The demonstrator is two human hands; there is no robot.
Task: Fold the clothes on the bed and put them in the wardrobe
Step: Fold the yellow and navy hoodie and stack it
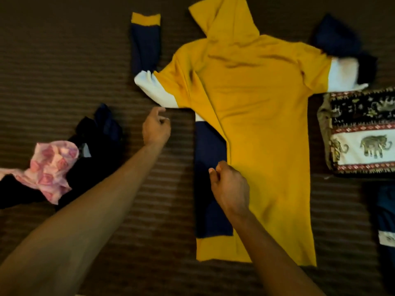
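A yellow hoodie (256,116) lies face down and spread flat on the brown striped bed (64,71), filling the centre of the view, its hood pointing to 12 o'clock. Its left side is folded inward, showing a navy panel along the edge. The sleeve at 10 o'clock, white then navy with a yellow cuff, bends upward; the other sleeve lies crumpled at 2 o'clock.

The left hand (156,129) hovers just below the white part of the 10 o'clock sleeve, fingers loosely curled and holding nothing. The right hand (229,184) rests at the folded edge near 6 o'clock, where navy meets yellow; its fingers are curled, but whether they pinch the cloth I cannot tell.

At 9 o'clock a pink floral garment (51,167) lies on a heap of dark clothes (100,135). At 3 o'clock sits a folded elephant-print cloth (363,133), just beside the hoodie, with a teal garment (386,214) below it.
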